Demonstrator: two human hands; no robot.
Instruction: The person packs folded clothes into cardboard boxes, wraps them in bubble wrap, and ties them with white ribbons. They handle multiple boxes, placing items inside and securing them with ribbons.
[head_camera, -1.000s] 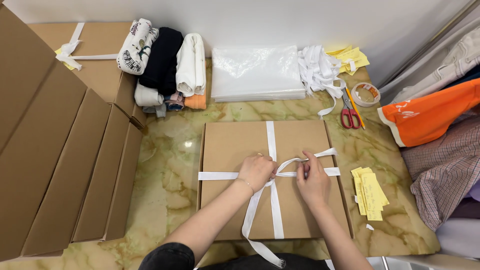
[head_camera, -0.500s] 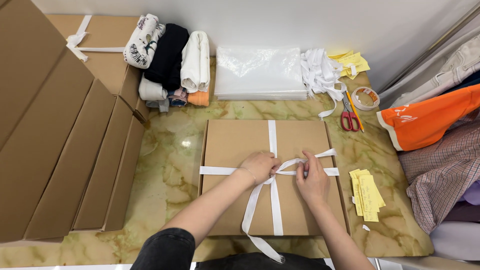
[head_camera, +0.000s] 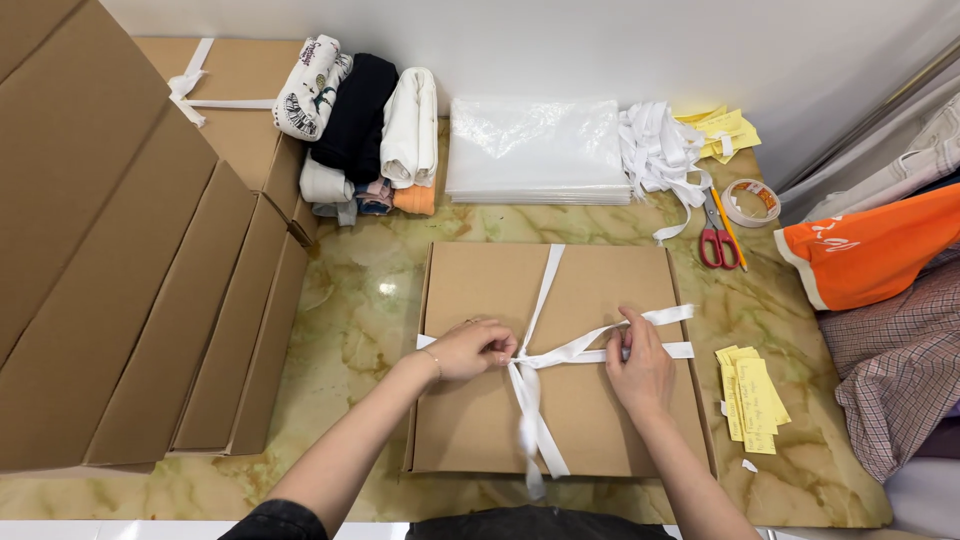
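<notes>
A marbled green-and-cream tabletop (head_camera: 360, 300) runs up to a plain white wall, crowded at the edges. On it lies a flat cardboard box (head_camera: 470, 420), crossed by a white ribbon (head_camera: 545, 285). The left hand (head_camera: 470, 350) is clenched around the ribbon where the bands cross at the middle of the lid, fingers curled so the knot itself is hidden beneath them. The right hand (head_camera: 640, 365) pinches a strand of the same ribbon just right of the crossing, pressing down on the lid; whether the thumb is under the band is hard to make out. Loose ribbon tails hang blurred over the near edge of the box.

Beyond the box, a stack of clear plastic bags (head_camera: 535, 150) sits by the wall, with a heap of white ribbon lengths (head_camera: 660, 155) beside it, then red-handled scissors (head_camera: 718, 245) and a tape roll (head_camera: 752, 200). Yellow slips (head_camera: 752, 395) lie right of the box. Rolled garments (head_camera: 365, 135) rest at the back left, next to leaning flat cartons (head_camera: 120, 300), cut off by the frame. An orange garment (head_camera: 880, 250) hangs at the right, partly out of view.
</notes>
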